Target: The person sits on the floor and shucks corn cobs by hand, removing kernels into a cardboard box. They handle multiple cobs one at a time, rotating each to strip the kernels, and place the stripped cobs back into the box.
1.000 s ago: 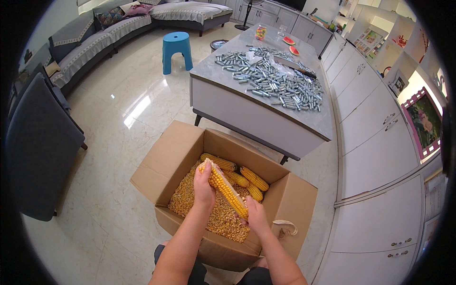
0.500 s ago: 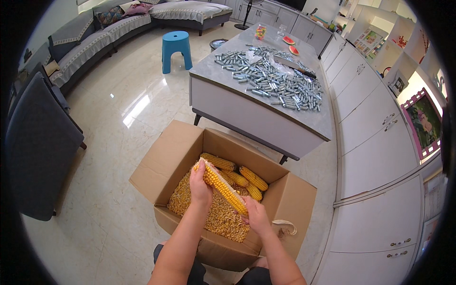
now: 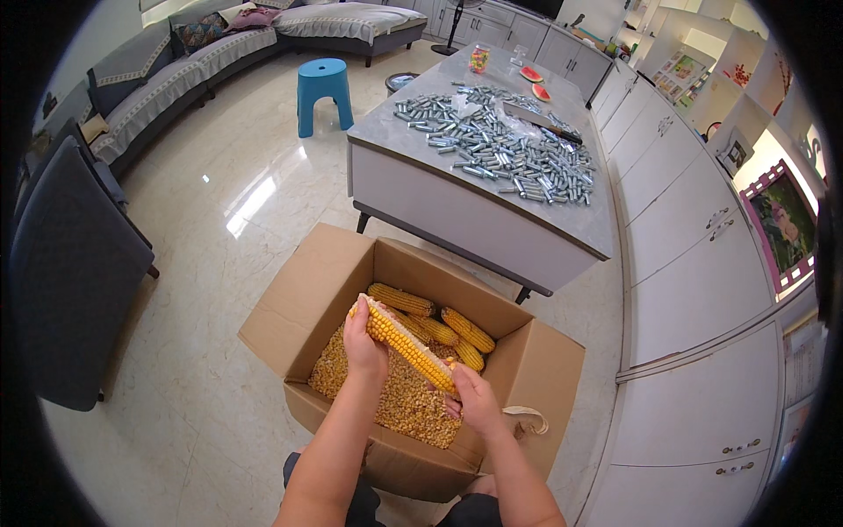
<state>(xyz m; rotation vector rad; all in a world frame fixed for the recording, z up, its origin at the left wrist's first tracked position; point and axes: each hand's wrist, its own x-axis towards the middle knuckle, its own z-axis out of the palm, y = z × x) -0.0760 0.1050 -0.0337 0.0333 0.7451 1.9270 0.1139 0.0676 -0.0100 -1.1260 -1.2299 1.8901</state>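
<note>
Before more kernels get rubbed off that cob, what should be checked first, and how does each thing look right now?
1. Both ends of the corn cob gripped: ok, left hand at the upper end, right hand at the lower.
2. Cob over the cardboard box: ok, so kernels should fall inside.
3. Room for loose kernels: ok, the pile sits below the rim.
4. Whole cobs out of the way: ok, at the far side.
5. Kernels left on the cob: ok on the visible side; underside cannot tell.
</note>
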